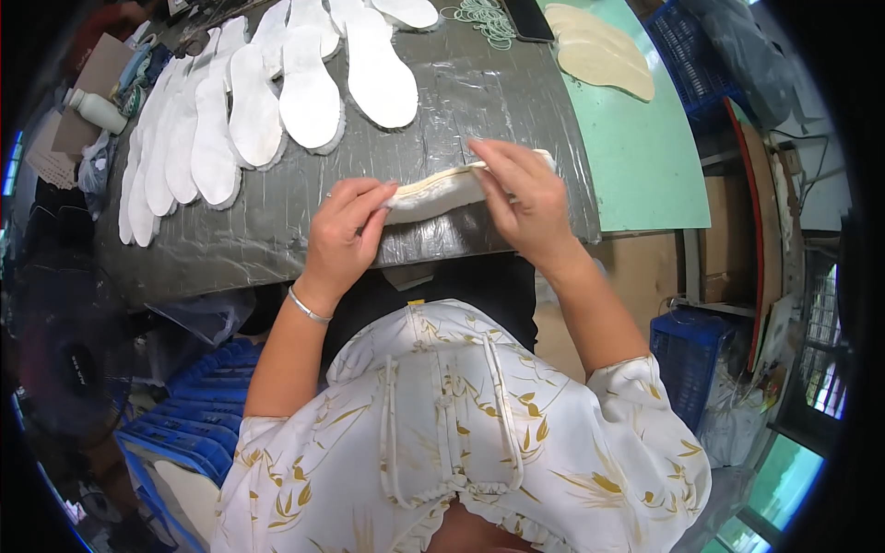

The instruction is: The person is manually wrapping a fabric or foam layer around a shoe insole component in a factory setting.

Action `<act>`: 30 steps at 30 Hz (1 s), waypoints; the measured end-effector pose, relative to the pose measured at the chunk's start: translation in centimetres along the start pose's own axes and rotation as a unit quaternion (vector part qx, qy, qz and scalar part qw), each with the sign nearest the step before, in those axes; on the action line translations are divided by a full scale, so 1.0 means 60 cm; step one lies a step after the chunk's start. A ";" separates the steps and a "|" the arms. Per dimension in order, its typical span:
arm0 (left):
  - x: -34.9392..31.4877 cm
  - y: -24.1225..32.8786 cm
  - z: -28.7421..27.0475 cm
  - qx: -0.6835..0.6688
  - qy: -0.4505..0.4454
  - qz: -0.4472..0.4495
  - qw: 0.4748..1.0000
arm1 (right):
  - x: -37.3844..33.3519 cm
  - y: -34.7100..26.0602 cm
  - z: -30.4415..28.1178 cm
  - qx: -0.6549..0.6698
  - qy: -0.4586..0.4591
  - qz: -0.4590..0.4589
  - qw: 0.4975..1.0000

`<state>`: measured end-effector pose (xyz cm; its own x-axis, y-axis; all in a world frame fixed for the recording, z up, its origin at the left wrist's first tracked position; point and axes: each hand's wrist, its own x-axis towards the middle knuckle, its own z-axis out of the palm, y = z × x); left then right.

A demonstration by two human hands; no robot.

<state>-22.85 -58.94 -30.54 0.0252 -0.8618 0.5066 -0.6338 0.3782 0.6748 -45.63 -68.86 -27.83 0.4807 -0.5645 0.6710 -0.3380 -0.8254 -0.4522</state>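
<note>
Biggest thing here is the grey plastic-covered table (493,92) filling the top of the frame, pale green board (636,184) along its right side. The white insoles (309,92) lie overlapped across the upper left, probably to save space and leave the middle usable. The cream pieces (604,55) sit on the green at upper right, maybe just kept apart from the white ones. Mid-frame there's a white fleecy piece (438,197) with a cream edge, stretched between both hands: left hand (343,226) pinching its left end, right hand (530,198) gripping near the other, a bit poking out past. It's turned nearly edge-on, seemingly so the edge shows; can't tell how many layers. Smallest is the tangled green twine (489,22), top centre. As for room, the table's front edge runs close below the piece, so the easier space is the grey stretch above the right hand.
</note>
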 end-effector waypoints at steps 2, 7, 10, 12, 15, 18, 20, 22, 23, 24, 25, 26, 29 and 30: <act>0.004 0.001 -0.001 0.007 -0.004 0.007 1.000 | -0.007 0.008 -0.009 -0.045 -0.019 0.000 0.999; 0.008 0.003 -0.001 0.034 -0.014 0.024 0.999 | -0.015 -0.003 0.012 -0.039 -0.028 -0.048 0.998; 0.008 0.004 -0.002 0.034 -0.011 0.031 0.999 | -0.014 0.003 0.021 -0.073 -0.029 -0.023 0.997; 0.007 0.004 -0.001 0.027 -0.011 0.024 0.999 | -0.015 0.007 0.022 -0.065 -0.034 -0.032 0.997; 0.008 0.003 0.000 0.031 -0.005 0.025 0.999 | -0.016 0.007 0.024 -0.052 -0.036 -0.053 0.997; 0.010 0.003 0.003 0.032 0.002 0.030 0.999 | -0.014 -0.001 0.031 -0.047 -0.036 -0.066 0.996; 0.012 0.005 0.003 0.027 0.005 0.032 0.999 | -0.011 -0.003 0.038 -0.056 -0.028 -0.080 0.995; 0.014 0.003 0.003 0.023 0.007 0.037 0.999 | -0.009 -0.002 0.043 -0.074 -0.025 -0.098 0.992; 0.014 0.003 0.003 0.022 0.007 0.039 0.999 | -0.009 0.000 0.045 -0.086 -0.025 -0.111 0.990; 0.015 0.003 0.004 0.022 0.009 0.041 0.999 | -0.013 0.001 0.046 -0.096 -0.024 -0.121 0.988; 0.014 0.003 0.003 0.023 0.010 0.040 0.999 | -0.015 0.002 0.046 -0.095 -0.024 -0.122 0.988; 0.012 0.002 0.001 0.024 0.001 0.036 0.999 | -0.017 0.004 0.045 -0.102 -0.022 -0.134 0.985; 0.011 0.001 0.001 0.025 -0.002 0.036 0.999 | -0.017 0.002 0.043 -0.110 -0.014 -0.164 0.980; 0.011 0.002 0.000 0.033 -0.003 0.038 0.999 | -0.018 0.003 0.045 -0.109 -0.012 -0.165 0.980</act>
<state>-22.90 -59.46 -30.15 -0.0289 -0.8339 0.5511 -0.6829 0.4191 0.5984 -44.04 -68.44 -30.24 0.6112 -0.2689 0.7443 -0.3243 -0.9430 -0.0744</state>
